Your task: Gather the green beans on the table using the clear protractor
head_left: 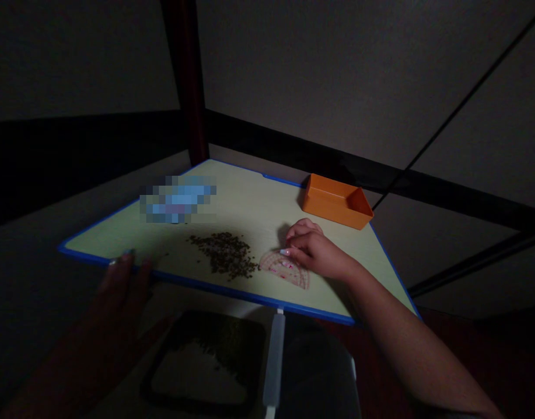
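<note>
Nearest, below the worktop (250, 201), a dark-rimmed tray (184, 372) holds dark material along its far and right parts; a grey bar (274, 361) runs beside it. The left hand (114, 297), in deep shade, is at the worktop's blue front edge, fingers extended and apart, with no object seen in them. On the pale surface, a clear protractor (288, 273) with pink markings lies right of a loose heap of small dark bits (228, 253). The right hand (317, 253) is at the protractor's upper right, its fingers curled and narrow, thumb at the curved edge; whether they grip it cannot be told. Farther left lies a blurred blue item (180, 201), unidentifiable. An orange box (337, 215) stands at the far right corner. Behind are a dark red post (191, 75) and a wall (337, 87).
</note>
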Demonstrator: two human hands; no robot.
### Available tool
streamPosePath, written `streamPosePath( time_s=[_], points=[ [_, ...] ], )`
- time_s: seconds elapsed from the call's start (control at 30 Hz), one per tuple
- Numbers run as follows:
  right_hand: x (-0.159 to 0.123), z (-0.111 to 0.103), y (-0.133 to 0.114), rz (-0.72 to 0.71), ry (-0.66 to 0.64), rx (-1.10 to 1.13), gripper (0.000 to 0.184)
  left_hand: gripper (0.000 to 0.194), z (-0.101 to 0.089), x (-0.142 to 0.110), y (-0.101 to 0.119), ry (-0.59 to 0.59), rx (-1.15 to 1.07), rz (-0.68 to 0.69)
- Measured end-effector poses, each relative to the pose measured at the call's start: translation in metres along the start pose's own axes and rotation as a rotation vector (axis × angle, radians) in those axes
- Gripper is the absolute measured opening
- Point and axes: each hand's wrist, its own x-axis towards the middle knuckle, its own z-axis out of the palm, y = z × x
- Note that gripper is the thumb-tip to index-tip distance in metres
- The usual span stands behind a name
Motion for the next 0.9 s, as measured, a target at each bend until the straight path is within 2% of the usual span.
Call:
streamPosePath(
  time_s=[0.33,0.57,0.9],
  points=[
    [-0.001,0.001,0.002,0.001,-0.007,0.032,0.03,0.083,0.004,-0.004,-0.005,-0.037,-0.003,-0.027],
    [0.0,0.005,0.006,0.053,0.013,-0.009,0.026,0.082,0.006,-0.003,-0.006,-0.052,0.007,-0.053],
    [0.0,0.004,0.003,0.005,0.005,0.023,0.025,0.082,0.01,-0.005,-0.009,-0.058,-0.007,-0.068]
  ],
)
